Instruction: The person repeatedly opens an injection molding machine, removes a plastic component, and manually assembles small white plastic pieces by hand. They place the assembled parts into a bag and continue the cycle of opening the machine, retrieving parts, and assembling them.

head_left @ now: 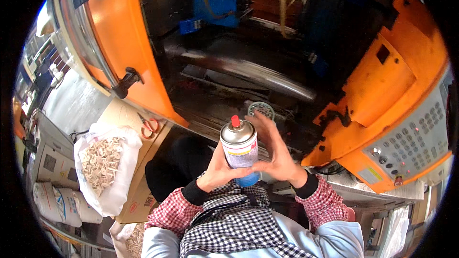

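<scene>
We hold a spray can point(245, 149) in our left hand point(215, 172), which is wrapped around its lower left side. The can stands nearly upright in front of our lap, its red nozzle point(234, 121) on top and its base blue. Our right hand point(278, 158) is wide on the other side, fingers spread, raised and a little blurred; we cannot tell whether its thumb touches the can.

Just beyond those fingers sits a small round dish point(261, 103) of small pieces. Farther back, a shiny metal bar point(258, 74) lies across the dark inside of the machine, between an orange door point(138, 48) on our left and a button panel point(411, 143) on our right. Near the door, we see scissors point(150, 126) beside a white bag point(130, 157) filled with small beige parts point(100, 162). We wear a checked apron point(229, 233).
</scene>
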A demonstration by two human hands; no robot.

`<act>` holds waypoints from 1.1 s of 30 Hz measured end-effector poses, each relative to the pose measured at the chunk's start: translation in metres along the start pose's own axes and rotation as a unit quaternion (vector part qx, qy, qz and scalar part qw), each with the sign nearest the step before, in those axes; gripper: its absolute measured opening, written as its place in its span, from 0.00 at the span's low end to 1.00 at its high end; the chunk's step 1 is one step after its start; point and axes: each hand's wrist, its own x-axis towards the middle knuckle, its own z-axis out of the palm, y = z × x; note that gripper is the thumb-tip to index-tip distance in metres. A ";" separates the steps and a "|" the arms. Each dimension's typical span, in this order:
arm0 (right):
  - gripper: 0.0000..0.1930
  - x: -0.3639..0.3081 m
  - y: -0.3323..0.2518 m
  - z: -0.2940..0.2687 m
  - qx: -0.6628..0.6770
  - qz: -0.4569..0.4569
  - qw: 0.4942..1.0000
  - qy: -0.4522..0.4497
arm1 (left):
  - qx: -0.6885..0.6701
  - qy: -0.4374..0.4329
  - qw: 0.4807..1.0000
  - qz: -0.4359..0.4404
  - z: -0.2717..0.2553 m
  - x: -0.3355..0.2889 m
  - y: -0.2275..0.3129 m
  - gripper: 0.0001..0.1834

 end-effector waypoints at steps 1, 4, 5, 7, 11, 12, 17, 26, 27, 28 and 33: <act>0.56 0.000 0.006 0.007 -0.028 -0.001 0.999 -0.019 | -0.013 -0.011 1.000 -0.021 -0.008 0.001 0.003 0.50; 0.58 -0.005 0.021 0.034 -0.030 0.007 0.999 -0.010 | -0.030 -0.042 0.998 -0.025 -0.023 0.014 0.010 0.50; 0.57 -0.005 0.025 0.037 -0.034 -0.002 0.999 0.012 | 0.019 -0.058 0.998 -0.019 -0.027 0.019 0.013 0.50; 0.54 -0.004 0.031 0.042 -0.143 0.022 0.988 0.057 | -0.025 0.000 1.000 0.017 -0.027 0.031 0.014 0.54; 0.49 0.008 0.036 0.043 -0.367 -0.014 0.920 0.137 | -0.046 0.037 0.992 0.116 -0.033 0.055 0.020 0.58; 0.49 0.012 0.036 0.043 -0.385 -0.024 0.911 0.148 | -0.061 0.020 0.992 0.111 -0.035 0.059 0.021 0.57; 0.46 0.028 0.034 0.037 -0.420 -0.039 0.891 0.169 | -0.069 0.000 0.992 0.109 -0.043 0.076 0.022 0.54; 0.49 0.046 0.042 0.008 -0.152 0.045 0.984 0.076 | -0.047 0.041 0.995 0.072 -0.035 0.108 0.021 0.50; 0.49 0.044 0.039 0.004 -0.092 0.110 0.987 0.069 | 0.051 0.070 0.992 0.097 -0.033 0.116 0.021 0.46; 0.49 0.044 0.036 0.000 -0.167 0.105 0.978 0.067 | 0.078 0.065 0.988 0.120 -0.031 0.122 0.022 0.46; 0.36 0.014 -0.016 -0.041 -0.519 -0.030 0.842 0.144 | 0.100 0.100 0.971 0.191 -0.039 0.189 0.045 0.43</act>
